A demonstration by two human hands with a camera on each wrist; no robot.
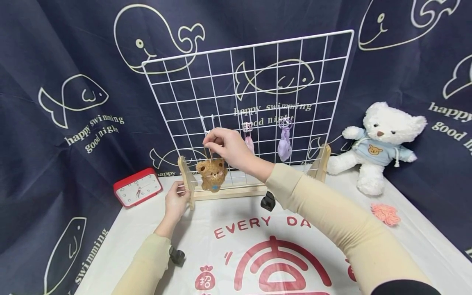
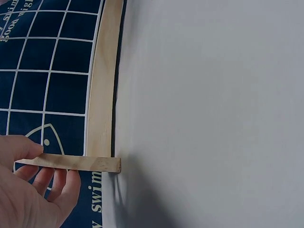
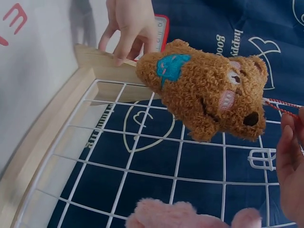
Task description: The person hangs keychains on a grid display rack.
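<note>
A brown plush bear charm (image 1: 212, 174) dangles from a thin cord in front of the lower left of a white wire grid rack (image 1: 254, 102). My right hand (image 1: 230, 149) pinches that cord between thumb and fingertips. In the right wrist view the bear charm (image 3: 204, 90) shows a blue patch, and its cord (image 3: 280, 105) is red and white. My left hand (image 2: 40, 185) grips the rack's wooden side foot (image 2: 90, 163), thumb on one face and fingers on the other. A white hook (image 3: 262, 159) sits on the wires near the right hand.
A pink charm (image 1: 249, 143) and a purple charm (image 1: 284, 145) hang on the grid's right part. The red alarm clock (image 1: 138, 187) stands left of the rack. On the right are a white teddy bear (image 1: 380, 143) and a coral-coloured bundle (image 1: 385, 214). Behind hangs dark blue printed cloth (image 1: 92, 37).
</note>
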